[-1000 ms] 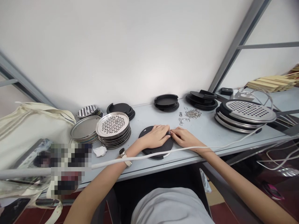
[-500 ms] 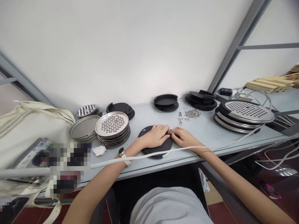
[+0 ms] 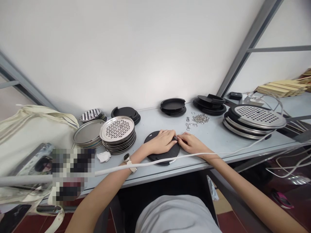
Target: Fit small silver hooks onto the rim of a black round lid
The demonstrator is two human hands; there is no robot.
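Note:
A round black disc with a thin metal rim at its front lies on the table before me. My left hand rests across its top, its fingers closed near the right edge of the disc. Beside it my right hand pinches a small metal clip at that edge, and the fingertips of both hands nearly meet there. Behind my hands a pile of similar metal clips lies on the table, with a few loose ones beside it.
Grater discs and plain metal discs are stacked at the left. Black holders stand along the wall. At the right is a stack of perforated discs. A white cable crosses in front of my forearms.

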